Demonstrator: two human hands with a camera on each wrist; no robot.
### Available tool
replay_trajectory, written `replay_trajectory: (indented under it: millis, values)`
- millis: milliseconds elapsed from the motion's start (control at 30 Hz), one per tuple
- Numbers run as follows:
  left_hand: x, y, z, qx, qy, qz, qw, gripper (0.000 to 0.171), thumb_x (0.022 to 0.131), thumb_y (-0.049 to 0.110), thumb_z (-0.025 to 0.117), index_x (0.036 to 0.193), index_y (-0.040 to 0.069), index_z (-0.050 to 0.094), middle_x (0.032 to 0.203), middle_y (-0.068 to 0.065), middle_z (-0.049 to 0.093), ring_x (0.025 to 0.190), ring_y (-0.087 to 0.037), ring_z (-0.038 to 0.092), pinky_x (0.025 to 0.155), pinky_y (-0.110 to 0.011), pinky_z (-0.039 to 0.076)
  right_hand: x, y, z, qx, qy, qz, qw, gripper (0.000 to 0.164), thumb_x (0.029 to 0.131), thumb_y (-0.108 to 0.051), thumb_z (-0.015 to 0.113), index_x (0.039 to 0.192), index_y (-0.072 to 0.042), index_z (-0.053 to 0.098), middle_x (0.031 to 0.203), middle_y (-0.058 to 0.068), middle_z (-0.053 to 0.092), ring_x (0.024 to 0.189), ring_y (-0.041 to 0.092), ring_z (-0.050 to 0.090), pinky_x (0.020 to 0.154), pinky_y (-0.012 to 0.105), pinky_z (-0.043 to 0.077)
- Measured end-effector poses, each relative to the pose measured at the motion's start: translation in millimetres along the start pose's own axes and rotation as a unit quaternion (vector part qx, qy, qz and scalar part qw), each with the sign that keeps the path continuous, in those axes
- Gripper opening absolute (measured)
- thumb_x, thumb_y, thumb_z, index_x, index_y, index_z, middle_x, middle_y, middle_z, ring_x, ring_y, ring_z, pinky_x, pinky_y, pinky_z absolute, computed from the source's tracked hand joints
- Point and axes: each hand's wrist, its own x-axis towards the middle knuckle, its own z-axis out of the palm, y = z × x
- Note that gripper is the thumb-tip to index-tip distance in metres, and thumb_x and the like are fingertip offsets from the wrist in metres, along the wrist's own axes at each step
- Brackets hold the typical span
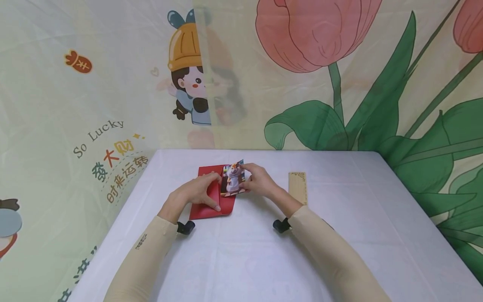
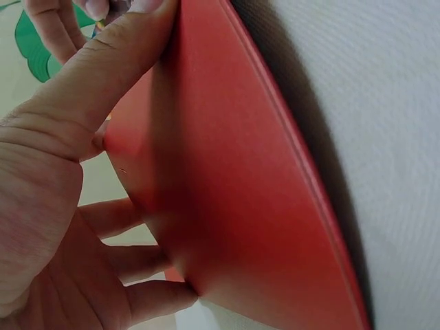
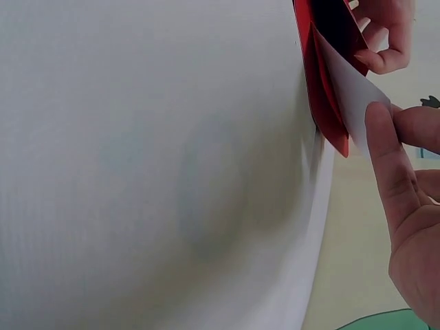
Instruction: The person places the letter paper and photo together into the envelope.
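Note:
On the left half of the table lies a red paper envelope [image 1: 206, 210], its side opening toward the right. My left hand [image 1: 198, 191] grips the envelope's upper layer, thumb on the near face and fingertips at the far edge, as the left wrist view shows. With thumb and fingers, my right hand [image 1: 261, 179] pinches the right edge of a glossy picture card [image 1: 235, 178] printed with a cartoon animal in white clothes. In the right wrist view the card's plain white back [image 3: 354, 93] slants into the gaping red opening, its left edge between the layers.
A narrow tan card [image 1: 298, 188] with a patterned upper end lies on the white table [image 1: 241, 260], right of my right hand. Behind the table hangs a printed cloth [image 1: 234, 138] with tulips and cartoon figures.

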Motion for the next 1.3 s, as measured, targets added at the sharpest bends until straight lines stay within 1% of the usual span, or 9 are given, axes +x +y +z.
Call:
replay_trajectory:
  millis: [167, 400, 633, 833, 1000, 1067, 1100, 1167, 1300]
  values:
    - [-1.3, 1.2, -0.2, -0.006, 0.003, 0.005, 1.0, 0.092, 0.064, 0.058, 0.096, 0.139, 0.028, 0.051, 0.164, -0.006, 0.041, 0.157, -0.032, 0.027, 0.11, -0.057, 0.05, 1.9, 0.1, 2.5, -0.013, -0.004, -0.012, 1.0, 0.072, 0.09, -0.002, 0.08, 0.153, 0.0, 0.046, 0.156, 0.019, 0.047, 0.066, 0.013, 0.069, 0.06, 0.026, 0.06]
    - [0.7, -0.3, 1.0, -0.006, 0.004, -0.002, 1.0, 0.092, 0.063, 0.059, 0.095, 0.139, 0.031, 0.051, 0.164, -0.005, 0.039, 0.157, -0.031, 0.027, 0.11, -0.057, 0.05, 3.2, 0.4, 4.6, -0.025, -0.009, -0.022, 0.999, 0.071, 0.088, -0.003, 0.081, 0.152, 0.001, 0.048, 0.154, 0.021, 0.049, 0.063, 0.012, 0.068, 0.058, 0.026, 0.059]
    - [0.1, -0.2, 0.3, -0.007, 0.002, 0.0, 1.0, 0.092, 0.063, 0.06, 0.095, 0.139, 0.031, 0.051, 0.163, -0.004, 0.041, 0.152, -0.031, 0.034, 0.112, -0.058, 0.049, 5.1, -1.9, 9.5, -0.027, -0.025, -0.019, 0.999, 0.07, 0.088, -0.002, 0.081, 0.151, 0.001, 0.05, 0.153, 0.021, 0.05, 0.064, 0.013, 0.067, 0.059, 0.026, 0.06]
    - [-0.6, 0.3, -0.2, -0.007, 0.0, 0.003, 1.0, 0.097, 0.063, 0.061, 0.095, 0.142, 0.029, 0.049, 0.167, -0.006, 0.036, 0.158, -0.032, 0.026, 0.117, -0.06, 0.042, 6.3, -5.1, 16.4, -0.037, -0.039, -0.02, 0.998, 0.069, 0.09, -0.005, 0.081, 0.151, 0.0, 0.049, 0.153, 0.02, 0.05, 0.072, 0.013, 0.066, 0.063, 0.024, 0.06]
    - [-0.4, 0.4, 0.3, -0.007, 0.001, 0.005, 1.0, 0.097, 0.063, 0.061, 0.095, 0.143, 0.03, 0.049, 0.166, -0.006, 0.037, 0.157, -0.031, 0.028, 0.113, -0.058, 0.047, 6.2, -7.2, 21.8, -0.029, -0.049, -0.026, 0.998, 0.069, 0.09, -0.002, 0.079, 0.151, 0.001, 0.048, 0.154, 0.021, 0.048, 0.069, 0.013, 0.069, 0.061, 0.025, 0.061]
    - [-0.7, 1.0, 0.0, -0.006, 0.001, 0.003, 1.0, 0.098, 0.063, 0.061, 0.094, 0.144, 0.03, 0.049, 0.167, -0.005, 0.036, 0.156, -0.031, 0.029, 0.112, -0.058, 0.048, 6.5, -8.0, 23.7, -0.024, -0.054, -0.029, 0.998, 0.068, 0.09, -0.001, 0.079, 0.151, 0.001, 0.048, 0.155, 0.021, 0.048, 0.069, 0.017, 0.071, 0.061, 0.026, 0.062]
    - [-0.9, 1.2, -0.2, -0.005, 0.001, 0.001, 1.0, 0.099, 0.063, 0.061, 0.094, 0.145, 0.031, 0.049, 0.167, -0.005, 0.036, 0.156, -0.031, 0.03, 0.112, -0.058, 0.048, 6.9, -8.4, 24.6, -0.03, -0.053, -0.033, 0.998, 0.068, 0.09, -0.002, 0.079, 0.151, 0.001, 0.049, 0.154, 0.021, 0.049, 0.072, 0.019, 0.072, 0.062, 0.027, 0.062]
    - [-1.4, 1.6, -0.6, -0.003, 0.001, 0.001, 1.0, 0.099, 0.063, 0.062, 0.094, 0.146, 0.031, 0.048, 0.168, -0.006, 0.035, 0.156, -0.031, 0.03, 0.112, -0.058, 0.048, 7.9, -9.2, 26.3, -0.049, -0.051, -0.044, 0.996, 0.068, 0.09, -0.005, 0.08, 0.15, 0.001, 0.05, 0.152, 0.021, 0.051, 0.087, 0.023, 0.073, 0.069, 0.028, 0.063]
    - [-2.2, 1.8, -1.2, 0.001, 0.003, 0.003, 1.0, 0.1, 0.063, 0.062, 0.094, 0.146, 0.029, 0.048, 0.168, -0.006, 0.035, 0.157, -0.031, 0.029, 0.114, -0.059, 0.046, 9.4, -11.1, 28.4, -0.091, -0.045, -0.059, 0.993, 0.067, 0.091, -0.012, 0.081, 0.15, -0.001, 0.051, 0.15, 0.018, 0.055, 0.119, 0.027, 0.063, 0.094, 0.034, 0.06]
